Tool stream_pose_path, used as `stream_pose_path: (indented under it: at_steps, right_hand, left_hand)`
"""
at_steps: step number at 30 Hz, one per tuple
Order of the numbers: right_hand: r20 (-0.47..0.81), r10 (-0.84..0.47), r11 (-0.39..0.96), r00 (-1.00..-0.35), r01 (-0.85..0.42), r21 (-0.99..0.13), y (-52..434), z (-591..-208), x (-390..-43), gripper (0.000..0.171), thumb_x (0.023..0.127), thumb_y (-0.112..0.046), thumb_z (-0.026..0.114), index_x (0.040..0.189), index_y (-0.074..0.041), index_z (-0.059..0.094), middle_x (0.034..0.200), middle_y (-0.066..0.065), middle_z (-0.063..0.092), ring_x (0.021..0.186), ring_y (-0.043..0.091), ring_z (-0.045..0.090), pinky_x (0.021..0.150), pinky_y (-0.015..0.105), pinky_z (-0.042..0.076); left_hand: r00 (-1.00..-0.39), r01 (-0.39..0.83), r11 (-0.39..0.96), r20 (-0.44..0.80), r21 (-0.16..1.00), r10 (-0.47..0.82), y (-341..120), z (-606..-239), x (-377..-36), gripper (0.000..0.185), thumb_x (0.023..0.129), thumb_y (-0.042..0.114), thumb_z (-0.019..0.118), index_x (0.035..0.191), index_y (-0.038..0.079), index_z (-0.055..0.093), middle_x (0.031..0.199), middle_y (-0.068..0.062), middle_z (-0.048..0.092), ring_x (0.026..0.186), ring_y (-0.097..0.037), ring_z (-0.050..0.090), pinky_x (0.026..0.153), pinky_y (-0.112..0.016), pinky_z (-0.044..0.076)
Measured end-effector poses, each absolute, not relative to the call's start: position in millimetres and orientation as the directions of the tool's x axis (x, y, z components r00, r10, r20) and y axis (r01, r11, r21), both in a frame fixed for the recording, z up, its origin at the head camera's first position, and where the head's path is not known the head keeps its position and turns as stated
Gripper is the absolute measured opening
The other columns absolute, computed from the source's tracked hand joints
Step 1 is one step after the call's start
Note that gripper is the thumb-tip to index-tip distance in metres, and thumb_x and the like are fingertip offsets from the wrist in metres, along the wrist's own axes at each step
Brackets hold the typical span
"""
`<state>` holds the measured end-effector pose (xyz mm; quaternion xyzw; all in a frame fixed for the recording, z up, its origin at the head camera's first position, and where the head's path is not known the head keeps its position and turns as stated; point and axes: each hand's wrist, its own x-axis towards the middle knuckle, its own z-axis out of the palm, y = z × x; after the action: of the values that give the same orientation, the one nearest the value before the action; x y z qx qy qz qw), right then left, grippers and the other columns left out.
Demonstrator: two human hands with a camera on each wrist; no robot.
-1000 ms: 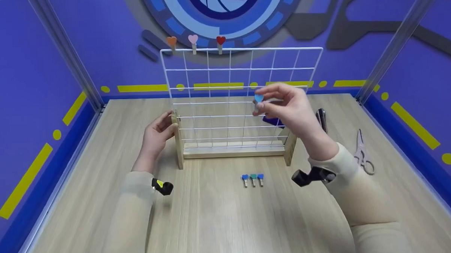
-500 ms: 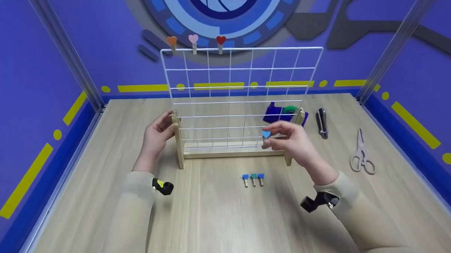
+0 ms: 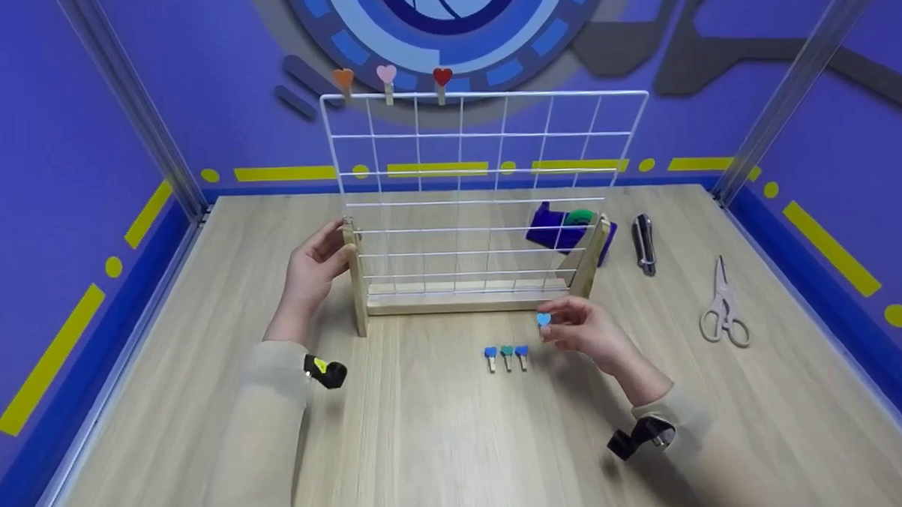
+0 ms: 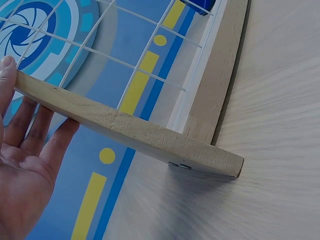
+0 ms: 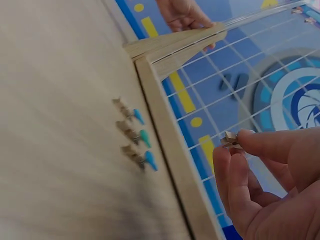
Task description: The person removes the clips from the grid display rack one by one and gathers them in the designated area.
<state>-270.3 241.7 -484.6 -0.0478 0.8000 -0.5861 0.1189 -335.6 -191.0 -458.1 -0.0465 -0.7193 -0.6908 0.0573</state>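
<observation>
Your right hand (image 3: 585,333) pinches a small blue heart clip (image 3: 544,319) between thumb and fingertips, low over the table (image 3: 428,449), just in front of the rack's right foot. In the right wrist view only the clip's wooden tail (image 5: 230,140) shows past your fingertips (image 5: 250,137). Just to its left, three more clips (image 3: 506,357) lie side by side on the table, hearts pointing toward the rack, in a neat row near the table's middle.

Your left hand (image 3: 313,269) rests against the left post (image 3: 356,275) of the rack, with the thumb on the post's top and the fingers lying loosely along it, as the left wrist view shows; it steadies rather than grips. The rack's white wire grid (image 3: 486,188) stands upright across the far half of the table, with three heart clips (image 3: 387,79) pegged on its top wire at the left.

By my reading, you are at the step of setting this clip down to join the row. That calls for lowering it beside the rightmost clip, heart facing the rack like the others, then letting go without nudging the row.

Behind the rack sits a tape dispenser (image 3: 563,231); toward the right edge lie a knife (image 3: 643,243) and scissors (image 3: 723,308).
</observation>
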Motion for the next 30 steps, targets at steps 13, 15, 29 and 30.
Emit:
stream_pose_path:
  at_steps: [13, 15, 29, 30]
  right_hand:
    - [-0.208, -0.252, 0.375, -0.945, 0.102, -0.921, 241, -520, -270, 0.029, 0.088, 0.005, 0.074, 0.115, 0.009, 0.068, 0.088, 0.007, 0.071, 0.074, 0.014, 0.073, 0.068, 0.029, 0.064]
    - [-0.209, -0.244, 0.406, -0.947, 0.096, -0.909, 239, -519, -270, 0.027, 0.087, 0.004, 0.076, 0.113, 0.007, 0.07, 0.087, 0.007, 0.072, 0.072, 0.014, 0.072, 0.065, 0.028, 0.063]
    - [-0.24, -0.222, 0.515, -0.945, 0.095, -0.852, 234, -519, -274, 0.024, 0.087, 0.005, 0.075, 0.111, 0.004, 0.074, 0.081, 0.006, 0.069, 0.064, 0.01, 0.067, 0.06, 0.025, 0.059]
    - [-0.24, -0.223, 0.517, -0.945, 0.094, -0.851, 234, -519, -275, 0.024, 0.087, 0.006, 0.075, 0.112, 0.005, 0.074, 0.081, 0.006, 0.069, 0.064, 0.01, 0.067, 0.06, 0.025, 0.06]
  left_hand:
    - [-0.987, 0.158, 0.026, 0.159, 0.987, -0.025, -190, -458, -336, 0.057, 0.1, 0.009, 0.066, 0.154, 0.009, 0.047, 0.15, -0.02, 0.055, 0.12, -0.007, 0.063, 0.096, -0.021, 0.058]
    - [-0.987, 0.156, 0.025, 0.157, 0.987, -0.024, -190, -458, -336, 0.057, 0.1, 0.009, 0.066, 0.154, 0.009, 0.046, 0.151, -0.019, 0.055, 0.121, -0.008, 0.062, 0.097, -0.021, 0.058]
    - [-0.987, 0.158, 0.022, 0.158, 0.987, -0.017, -190, -458, -336, 0.057, 0.1, 0.011, 0.067, 0.154, 0.011, 0.047, 0.15, -0.016, 0.057, 0.121, -0.008, 0.063, 0.096, -0.021, 0.058]
    - [-0.987, 0.157, 0.023, 0.158, 0.987, -0.018, -190, -458, -336, 0.057, 0.1, 0.01, 0.067, 0.154, 0.011, 0.048, 0.15, -0.015, 0.058, 0.121, -0.008, 0.063, 0.095, -0.021, 0.058]
